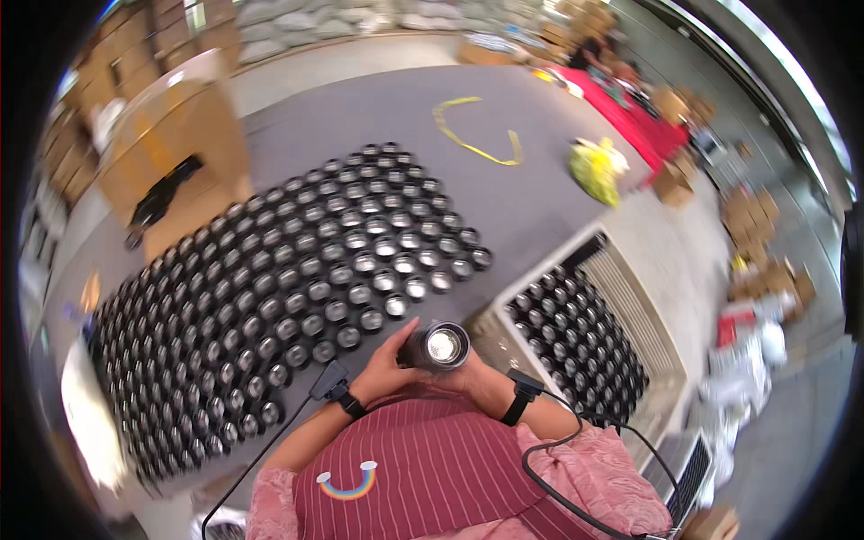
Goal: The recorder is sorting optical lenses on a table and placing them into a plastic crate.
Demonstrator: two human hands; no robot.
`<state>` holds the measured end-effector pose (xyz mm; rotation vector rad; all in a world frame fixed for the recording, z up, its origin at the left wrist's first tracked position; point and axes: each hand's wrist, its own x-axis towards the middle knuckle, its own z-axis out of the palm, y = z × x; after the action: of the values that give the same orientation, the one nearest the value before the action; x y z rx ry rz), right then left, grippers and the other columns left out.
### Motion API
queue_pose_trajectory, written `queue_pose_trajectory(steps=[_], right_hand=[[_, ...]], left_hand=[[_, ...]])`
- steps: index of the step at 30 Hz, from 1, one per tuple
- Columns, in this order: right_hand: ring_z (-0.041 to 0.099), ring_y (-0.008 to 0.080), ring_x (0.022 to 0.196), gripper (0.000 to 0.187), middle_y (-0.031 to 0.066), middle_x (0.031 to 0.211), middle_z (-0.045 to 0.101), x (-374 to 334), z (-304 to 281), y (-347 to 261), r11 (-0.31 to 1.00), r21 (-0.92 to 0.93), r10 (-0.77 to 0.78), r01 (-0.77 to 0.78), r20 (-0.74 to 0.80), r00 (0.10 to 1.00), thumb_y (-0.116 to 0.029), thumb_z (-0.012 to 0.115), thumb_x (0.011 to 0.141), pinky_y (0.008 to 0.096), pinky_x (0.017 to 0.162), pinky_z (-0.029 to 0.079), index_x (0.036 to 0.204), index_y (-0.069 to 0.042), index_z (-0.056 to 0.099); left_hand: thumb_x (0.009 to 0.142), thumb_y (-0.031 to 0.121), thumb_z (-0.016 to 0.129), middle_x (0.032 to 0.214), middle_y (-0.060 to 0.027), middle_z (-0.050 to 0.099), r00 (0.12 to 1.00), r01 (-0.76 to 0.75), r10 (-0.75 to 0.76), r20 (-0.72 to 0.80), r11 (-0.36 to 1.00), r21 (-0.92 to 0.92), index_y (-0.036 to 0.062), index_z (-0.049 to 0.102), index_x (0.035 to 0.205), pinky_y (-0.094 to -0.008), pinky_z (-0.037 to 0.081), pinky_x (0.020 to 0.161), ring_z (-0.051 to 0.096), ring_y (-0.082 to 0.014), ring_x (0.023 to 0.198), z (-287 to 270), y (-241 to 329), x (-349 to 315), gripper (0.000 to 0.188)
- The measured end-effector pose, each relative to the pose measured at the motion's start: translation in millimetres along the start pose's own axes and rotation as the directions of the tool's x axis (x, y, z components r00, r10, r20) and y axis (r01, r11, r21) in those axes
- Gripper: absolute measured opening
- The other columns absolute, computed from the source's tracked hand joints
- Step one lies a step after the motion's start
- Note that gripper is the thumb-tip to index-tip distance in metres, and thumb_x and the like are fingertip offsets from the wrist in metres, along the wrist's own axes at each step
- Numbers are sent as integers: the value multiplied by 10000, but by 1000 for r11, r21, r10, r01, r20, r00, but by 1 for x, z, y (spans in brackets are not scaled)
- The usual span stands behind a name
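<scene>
A black cup with a shiny metal inside (443,346) is held in front of my body, its open mouth facing up. My left hand (387,367) is closed around its left side. At the cup's lower right is my right hand (463,376), also against it; most of its fingers are hidden behind the cup. Dense rows of similar black cups (297,279) stand on the grey table (351,108), spreading from just beyond my hands to the far left.
Right of my hands, a light-coloured crate (639,310) holds many black cups. A tall cardboard box (175,144) stands behind the rows. A yellow strip (477,148) and a yellow plastic bag (597,169) lie on the table's far part. Cables run from both wrist straps.
</scene>
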<state>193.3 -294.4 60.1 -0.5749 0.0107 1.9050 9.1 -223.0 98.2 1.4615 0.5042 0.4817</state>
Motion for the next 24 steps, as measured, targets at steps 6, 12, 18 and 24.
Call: queue_pose_trajectory(steps=[6,12,18,24], right_hand=[[634,394,1018,444,167,1131,658,-101,-17,-68,915,228,-266,333,-280,922,-430,570,919,502,880,569,1157,-62,642],[602,467,994,453,242,1146,612,-191,-85,-157,746,348,-410,568,-432,803,-422,548,927,513,784,614,1153,-33,609],[655,410,908,387,192,1029,674,-221,-193,-252,648,297,-469,702,-570,675,-405,514,920,508,733,617,1036,-66,660],[612,453,961,462,216,1093,636,-222,-313,-364,507,316,-439,802,-706,556,-480,604,860,477,729,618,1075,-75,658]], left_hand=[[747,251,828,1524,-190,362,971,44,-38,236,999,-21,106,197,1568,-434,348,1131,377,-297,1401,80,9,81,1046],[834,202,732,1538,-221,326,970,-43,9,243,990,135,-4,280,1515,-453,345,1123,347,-351,1413,131,0,136,842],[804,127,722,1466,-259,422,981,-179,123,152,875,449,-42,404,1425,-437,310,1143,388,-398,1378,148,-14,178,718],[778,50,705,1454,-226,449,999,41,-19,-50,874,484,-11,460,1397,-415,382,1092,434,-353,1355,144,-19,189,668]])
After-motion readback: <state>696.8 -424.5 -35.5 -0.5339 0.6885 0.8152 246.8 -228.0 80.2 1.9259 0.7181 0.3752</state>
